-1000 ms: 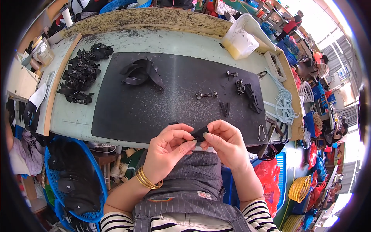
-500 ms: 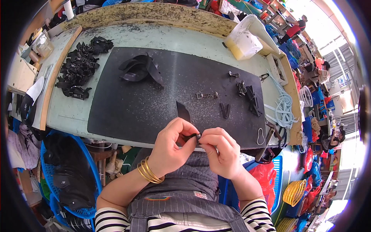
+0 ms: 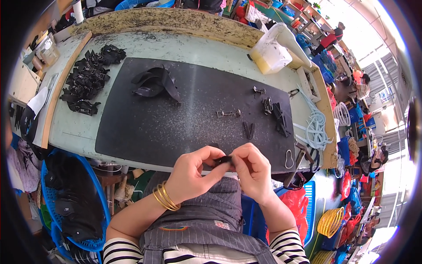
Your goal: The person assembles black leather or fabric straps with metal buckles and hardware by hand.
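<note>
My left hand [image 3: 193,175] and my right hand [image 3: 252,170] meet at the near edge of a black mat [image 3: 136,127]. Both pinch a small black strip [image 3: 224,159] between thumbs and fingers; most of it is hidden by the fingers. Beyond them on the mat lie a metal buckle [image 3: 229,113] and two short black strips [image 3: 249,130] set in a V. Farther right are a small metal fitting [image 3: 259,90], another dark buckle [image 3: 267,105] and a bundle of narrow black strips [image 3: 280,119]. Curved black leather-like pieces [image 3: 156,83] sit at the mat's far left.
A pile of black buckled straps [image 3: 88,77] covers the table's left side. At the back right stands a stained white container [image 3: 270,50]. Pale blue cord [image 3: 317,132] lies coiled near tools [image 3: 303,156] at the right edge. A blue basket [image 3: 103,200] holds black pieces below left.
The black strip's long end, which stuck out beyond my hands, is now mostly hidden behind my fingers. Both hands stay pinched together; the whole view has shifted slightly.
</note>
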Demonstrator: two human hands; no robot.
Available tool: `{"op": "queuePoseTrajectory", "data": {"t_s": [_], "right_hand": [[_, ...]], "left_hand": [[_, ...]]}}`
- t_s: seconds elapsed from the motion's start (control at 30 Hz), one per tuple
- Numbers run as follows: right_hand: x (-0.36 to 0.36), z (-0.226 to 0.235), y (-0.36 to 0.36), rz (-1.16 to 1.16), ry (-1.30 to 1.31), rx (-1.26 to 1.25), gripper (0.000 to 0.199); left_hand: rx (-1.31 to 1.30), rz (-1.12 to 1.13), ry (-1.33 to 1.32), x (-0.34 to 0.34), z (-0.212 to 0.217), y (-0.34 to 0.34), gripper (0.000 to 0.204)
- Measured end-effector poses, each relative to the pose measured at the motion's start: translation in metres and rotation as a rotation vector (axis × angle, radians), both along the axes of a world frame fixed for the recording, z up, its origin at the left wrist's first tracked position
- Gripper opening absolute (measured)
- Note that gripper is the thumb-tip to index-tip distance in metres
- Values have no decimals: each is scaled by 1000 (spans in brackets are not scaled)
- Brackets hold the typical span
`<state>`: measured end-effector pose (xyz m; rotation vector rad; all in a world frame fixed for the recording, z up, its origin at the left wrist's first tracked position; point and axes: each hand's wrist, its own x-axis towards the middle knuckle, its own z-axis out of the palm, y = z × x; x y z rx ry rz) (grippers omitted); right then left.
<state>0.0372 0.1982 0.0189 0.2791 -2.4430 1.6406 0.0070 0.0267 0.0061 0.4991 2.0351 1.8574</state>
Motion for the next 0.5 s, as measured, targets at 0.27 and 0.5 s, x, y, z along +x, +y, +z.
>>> {"op": "queuePoseTrajectory", "data": {"t_s": [0.27, 0.5], "right_hand": [[9, -3, 8, -151, -205, -474, 5], [26, -12, 33, -107, -281, -694, 13]], "left_hand": [[218, -83, -170, 3, -4, 0, 19], [286, -340, -356, 6, -22, 13, 14]]}}
